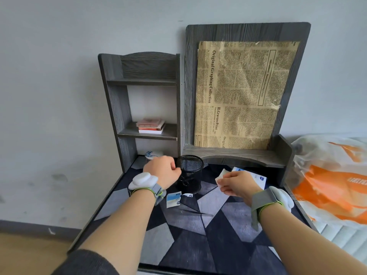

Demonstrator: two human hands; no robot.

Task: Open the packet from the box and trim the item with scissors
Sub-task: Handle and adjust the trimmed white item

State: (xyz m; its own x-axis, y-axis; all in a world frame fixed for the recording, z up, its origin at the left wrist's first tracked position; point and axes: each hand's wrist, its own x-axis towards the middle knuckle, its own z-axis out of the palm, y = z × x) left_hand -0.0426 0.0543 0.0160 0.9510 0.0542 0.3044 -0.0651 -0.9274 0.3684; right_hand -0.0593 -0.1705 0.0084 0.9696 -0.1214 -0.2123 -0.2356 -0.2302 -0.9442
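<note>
Your left hand (pixel 161 171) is up beside the black wire-mesh pen cup (pixel 190 175), its fingers curled with the tips at the cup's near rim; you cannot tell from here whether they grip anything. Dark looped shapes that may be scissors (pixel 185 182) show faintly through the mesh, low in the cup. Your right hand (pixel 237 185) pinches a small white square pad (pixel 222 175) between thumb and fingers and holds it just above the mat, to the right of the cup. Just behind that hand, partly hidden by it, lies the white and blue cardboard box (pixel 259 178), under the low dark grey wooden ledge (pixel 234 153). The torn blue and white paper packet (pixel 173 199) lies flat on the grey and navy geometric desk mat (pixel 198 241), in front of the cup and near your left wrist, with a small torn strip (pixel 187 195) just beside it. Each wrist carries a grey strap with a white device. On the tall dark grey wooden shelf unit (pixel 119 108) behind your left hand sits a short stack of pink and white books (pixel 151 126), and a yellowed newspaper-print sheet (pixel 242 94) is fixed to the upright back panel on the right. An orange and white plastic bag (pixel 333 181) lies off the desk's right edge.
</note>
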